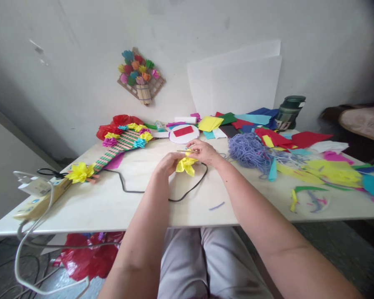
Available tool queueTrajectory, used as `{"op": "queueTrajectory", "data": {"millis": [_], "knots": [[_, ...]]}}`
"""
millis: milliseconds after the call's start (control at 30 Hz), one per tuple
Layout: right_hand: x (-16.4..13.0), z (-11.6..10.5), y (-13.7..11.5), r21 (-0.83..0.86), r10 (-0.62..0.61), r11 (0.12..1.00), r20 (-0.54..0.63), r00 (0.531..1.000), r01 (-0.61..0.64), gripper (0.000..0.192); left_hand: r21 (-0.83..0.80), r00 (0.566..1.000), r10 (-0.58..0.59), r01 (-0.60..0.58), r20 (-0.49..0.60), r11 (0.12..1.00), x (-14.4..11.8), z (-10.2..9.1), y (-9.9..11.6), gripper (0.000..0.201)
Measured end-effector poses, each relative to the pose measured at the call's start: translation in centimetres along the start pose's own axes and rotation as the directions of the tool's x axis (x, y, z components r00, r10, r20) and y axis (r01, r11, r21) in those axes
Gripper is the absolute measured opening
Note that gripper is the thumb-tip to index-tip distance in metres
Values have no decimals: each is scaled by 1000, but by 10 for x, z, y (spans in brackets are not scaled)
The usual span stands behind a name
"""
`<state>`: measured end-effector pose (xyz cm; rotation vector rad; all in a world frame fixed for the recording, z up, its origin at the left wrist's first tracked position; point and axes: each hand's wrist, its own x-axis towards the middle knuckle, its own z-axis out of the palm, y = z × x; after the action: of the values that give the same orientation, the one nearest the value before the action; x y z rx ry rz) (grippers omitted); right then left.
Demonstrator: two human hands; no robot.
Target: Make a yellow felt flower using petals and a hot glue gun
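Note:
My left hand (168,162) and my right hand (204,151) meet over the middle of the white table (112,205). Between them they grip a folded yellow paper flower (186,165), its petals hanging below the fingers. A thin stick-like piece (187,150) shows at my right fingertips. A black cable (180,195) loops on the table just under the hands. A finished yellow flower (80,172) lies to the left, at the end of a striped woven mat (118,147) edged with several coloured flowers.
Purple yarn (251,151) and many coloured paper sheets and scraps (330,170) cover the right side. A white round lid with a red piece (183,133) sits behind the hands. A power strip and plugs (37,191) lie at the left; a dark bottle (289,112) stands at the back.

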<state>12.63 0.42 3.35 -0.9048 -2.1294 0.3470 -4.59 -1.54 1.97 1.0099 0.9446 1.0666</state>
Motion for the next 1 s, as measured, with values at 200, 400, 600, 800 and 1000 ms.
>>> {"op": "queueTrajectory", "data": {"millis": [200,400,600,800,1000], "knots": [[-1,-2,0,-18,78,997,72,994,-76,5,107,992,121,-117,-34,987,-2,7,-2,23],[0,-2,-2,-63,79,995,85,993,-74,13,149,985,160,-150,-58,977,-1,8,-3,19],[-2,-3,-8,-158,87,985,72,994,-75,10,215,986,156,-141,-56,966,-2,8,-4,15],[-2,2,-11,-302,102,949,34,994,-87,6,178,986,156,-144,-57,973,-2,11,-5,18],[-1,3,-11,-247,108,964,18,994,-101,12,93,996,49,-42,-76,995,-4,15,0,22]]}}
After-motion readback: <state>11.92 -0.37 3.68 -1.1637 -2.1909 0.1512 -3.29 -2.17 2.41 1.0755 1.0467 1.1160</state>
